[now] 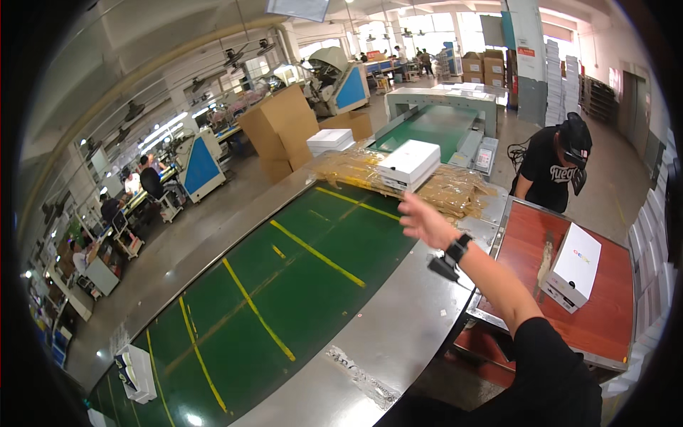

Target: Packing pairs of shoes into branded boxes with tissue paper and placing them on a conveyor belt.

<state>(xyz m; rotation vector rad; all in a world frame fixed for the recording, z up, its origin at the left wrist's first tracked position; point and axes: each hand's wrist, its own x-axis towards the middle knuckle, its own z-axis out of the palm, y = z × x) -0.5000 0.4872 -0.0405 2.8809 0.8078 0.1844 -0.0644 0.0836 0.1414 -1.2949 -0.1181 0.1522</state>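
Observation:
My right hand (425, 222), with a black watch (457, 248) on its wrist, reaches out over the near edge of the green conveyor belt (284, 299). Its fingers are apart and nothing is in them. Just beyond the fingertips, a white shoebox (413, 158) lies lidded on a taped cardboard cover (466, 192) at the belt's far end. An open white box (136, 373) with dark shoes inside sits on the belt at the lower left. My left hand is out of view.
On the red-brown table (519, 249) at right lies another white shoebox (580, 263). A person in black (555, 167) stands behind it. Further back are a grey machine with a green belt (434, 124), stacked white boxes (331, 141) and a large brown carton (281, 132).

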